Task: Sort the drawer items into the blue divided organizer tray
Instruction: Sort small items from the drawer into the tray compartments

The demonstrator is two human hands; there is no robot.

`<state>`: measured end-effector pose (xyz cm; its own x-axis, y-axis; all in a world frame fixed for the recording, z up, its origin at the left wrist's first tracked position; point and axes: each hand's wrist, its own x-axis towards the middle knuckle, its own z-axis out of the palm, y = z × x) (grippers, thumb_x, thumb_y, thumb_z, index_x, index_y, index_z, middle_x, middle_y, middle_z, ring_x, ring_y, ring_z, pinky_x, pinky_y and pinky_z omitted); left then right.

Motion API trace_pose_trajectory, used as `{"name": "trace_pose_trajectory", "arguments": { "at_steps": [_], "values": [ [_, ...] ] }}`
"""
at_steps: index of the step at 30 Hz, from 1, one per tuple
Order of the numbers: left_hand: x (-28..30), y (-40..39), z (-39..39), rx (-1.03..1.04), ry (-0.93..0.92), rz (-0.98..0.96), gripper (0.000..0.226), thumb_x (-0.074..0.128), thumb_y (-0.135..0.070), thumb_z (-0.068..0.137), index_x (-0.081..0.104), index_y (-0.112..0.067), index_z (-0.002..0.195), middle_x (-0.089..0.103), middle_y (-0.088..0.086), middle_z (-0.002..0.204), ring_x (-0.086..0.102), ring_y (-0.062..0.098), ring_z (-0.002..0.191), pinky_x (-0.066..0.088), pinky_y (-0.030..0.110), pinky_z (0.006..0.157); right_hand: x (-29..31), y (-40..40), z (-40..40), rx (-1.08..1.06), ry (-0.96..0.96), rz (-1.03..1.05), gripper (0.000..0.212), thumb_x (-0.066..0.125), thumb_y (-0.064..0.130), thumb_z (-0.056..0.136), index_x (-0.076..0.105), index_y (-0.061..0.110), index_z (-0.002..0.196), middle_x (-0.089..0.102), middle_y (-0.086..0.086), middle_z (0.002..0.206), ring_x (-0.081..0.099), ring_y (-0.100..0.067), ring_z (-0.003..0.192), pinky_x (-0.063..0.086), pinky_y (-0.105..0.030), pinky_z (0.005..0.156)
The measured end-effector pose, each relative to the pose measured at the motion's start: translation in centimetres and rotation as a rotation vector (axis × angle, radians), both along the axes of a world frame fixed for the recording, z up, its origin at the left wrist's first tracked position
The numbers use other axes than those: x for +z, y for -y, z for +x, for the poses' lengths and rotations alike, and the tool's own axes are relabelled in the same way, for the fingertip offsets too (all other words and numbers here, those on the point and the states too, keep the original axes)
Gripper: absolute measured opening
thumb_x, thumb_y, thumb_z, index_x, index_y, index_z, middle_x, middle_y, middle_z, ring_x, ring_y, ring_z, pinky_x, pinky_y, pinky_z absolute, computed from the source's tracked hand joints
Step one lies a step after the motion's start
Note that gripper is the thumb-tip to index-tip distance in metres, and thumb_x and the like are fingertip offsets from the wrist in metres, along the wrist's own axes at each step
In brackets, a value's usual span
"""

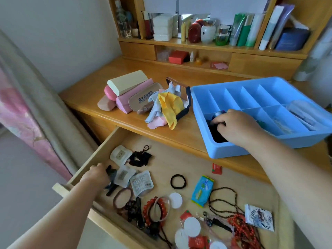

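Left hand [97, 174] pinches a stiff, light black hair clip [111, 178] by its body; right hand [237, 126] holds soft dark fabric [216, 134] in the blue tray [224, 151].

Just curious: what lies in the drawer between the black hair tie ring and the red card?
In the head view, only bare wooden drawer floor shows between the black hair tie ring and the red card.

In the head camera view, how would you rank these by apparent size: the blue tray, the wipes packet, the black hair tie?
Largest to smallest:
1. blue tray
2. wipes packet
3. black hair tie
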<state>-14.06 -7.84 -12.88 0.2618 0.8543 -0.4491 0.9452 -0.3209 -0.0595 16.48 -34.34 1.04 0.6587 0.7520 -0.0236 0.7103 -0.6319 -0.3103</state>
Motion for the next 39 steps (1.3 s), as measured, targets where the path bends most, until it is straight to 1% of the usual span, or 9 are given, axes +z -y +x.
{"name": "trace_pose_trajectory", "arguments": {
  "at_steps": [3, 6, 13, 18, 23, 26, 30, 35, 39],
  "values": [
    [-2.0, -0.7, -0.4, 0.078, 0.055, -0.115, 0.072, 0.063, -0.044, 0.084, 0.031, -0.008, 0.139, 0.043, 0.017, 0.134, 0.048, 0.031, 0.121, 0.042, 0.037, 0.100, 0.5, 0.0, -0.4, -0.034, -0.003, -0.074, 0.033, 0.041, 0.012, 0.089, 0.068, 0.029, 0.097, 0.046, 0.003, 0.095, 0.051, -0.026, 0.095, 0.036, -0.030, 0.071],
    [-1.6, -0.8, -0.6, 0.108, 0.164, -0.098, 0.081, 0.081, -0.036, 0.069, 0.036, -0.007, 0.130, 0.055, 0.013, 0.117, 0.055, 0.028, 0.107, 0.045, 0.035, 0.088, 1.3, -0.5, -0.7, -0.168, -0.134, -0.200, 0.039, 0.040, 0.016, 0.088, 0.057, 0.023, 0.123, 0.054, -0.006, 0.110, 0.052, -0.027, 0.098, 0.037, -0.030, 0.066],
    [3.9, 1.0, -0.5, 0.006, 0.361, 0.165, 0.049, 0.073, -0.028, 0.074, 0.050, -0.012, 0.114, 0.053, 0.000, 0.073, 0.054, 0.022, 0.069, 0.043, 0.031, 0.058, 2.6, -0.5, -1.5, -0.135, -0.135, -0.303, 0.045, 0.040, 0.011, 0.090, 0.049, 0.022, 0.133, 0.049, -0.006, 0.121, 0.051, -0.028, 0.092, 0.045, -0.032, 0.073],
    [11.1, 4.7, 5.2, -0.095, 0.764, 0.127, 0.046, 0.070, -0.033, 0.081, 0.047, -0.015, 0.117, 0.056, -0.003, 0.083, 0.056, 0.014, 0.070, 0.039, 0.026, 0.051, 3.5, -1.1, -2.5, 0.012, 0.107, -0.531, 0.027, 0.039, 0.006, 0.087, 0.056, 0.014, 0.106, 0.037, -0.009, 0.135, 0.042, -0.023, 0.070, 0.035, -0.031, 0.059],
    [15.9, 9.5, 11.2, -0.129, 1.028, -0.039, 0.043, 0.068, -0.035, 0.084, 0.046, -0.021, 0.118, 0.059, -0.002, 0.093, 0.059, 0.010, 0.073, 0.042, 0.018, 0.047, 4.2, -2.0, -2.5, 0.085, 0.221, -0.753, 0.041, 0.043, 0.007, 0.088, 0.048, 0.017, 0.127, 0.041, -0.008, 0.130, 0.051, -0.026, 0.099, 0.045, -0.037, 0.081],
    [17.1, 11.5, 12.8, -0.097, 1.112, -0.216, 0.037, 0.064, -0.029, 0.088, 0.044, -0.023, 0.119, 0.059, 0.004, 0.099, 0.062, 0.017, 0.069, 0.048, 0.019, 0.044, 4.6, -1.3, -1.6, 0.170, 0.135, -0.712, 0.052, 0.036, 0.001, 0.088, 0.046, 0.021, 0.135, 0.044, -0.006, 0.122, 0.050, -0.023, 0.084, 0.042, -0.033, 0.068],
    [19.0, 13.7, 15.5, -0.001, 1.180, -0.500, 0.028, 0.061, -0.019, 0.089, 0.051, -0.018, 0.116, 0.061, 0.010, 0.102, 0.067, 0.022, 0.075, 0.055, 0.026, 0.049, 4.5, 0.6, -0.8, 0.214, -0.073, -0.526, 0.063, 0.028, 0.002, 0.092, 0.039, 0.039, 0.141, 0.042, -0.006, 0.139, 0.052, -0.026, 0.108, 0.049, -0.036, 0.088],
    [19.3, 15.9, 19.4, -0.314, 1.086, -0.267, 0.025, 0.068, -0.021, 0.085, 0.057, -0.016, 0.106, 0.067, 0.003, 0.090, 0.067, 0.017, 0.075, 0.056, 0.025, 0.056, 2.7, 1.2, -0.3, 0.099, -0.217, -0.289, 0.022, 0.036, 0.008, 0.090, 0.053, 0.021, 0.086, 0.054, -0.003, 0.079, 0.050, -0.019, 0.071, 0.039, -0.028, 0.058],
    [18.5, 16.0, 20.2, -0.290, 1.013, -0.246, 0.024, 0.069, -0.016, 0.082, 0.052, -0.017, 0.099, 0.066, 0.007, 0.080, 0.065, 0.011, 0.049, 0.052, 0.021, 0.045, 1.8, 1.7, 0.3, 0.100, -0.290, -0.166, 0.020, 0.045, 0.013, 0.089, 0.060, 0.020, 0.100, 0.062, -0.001, 0.098, 0.057, -0.022, 0.087, 0.044, -0.028, 0.068]
  ]
}}
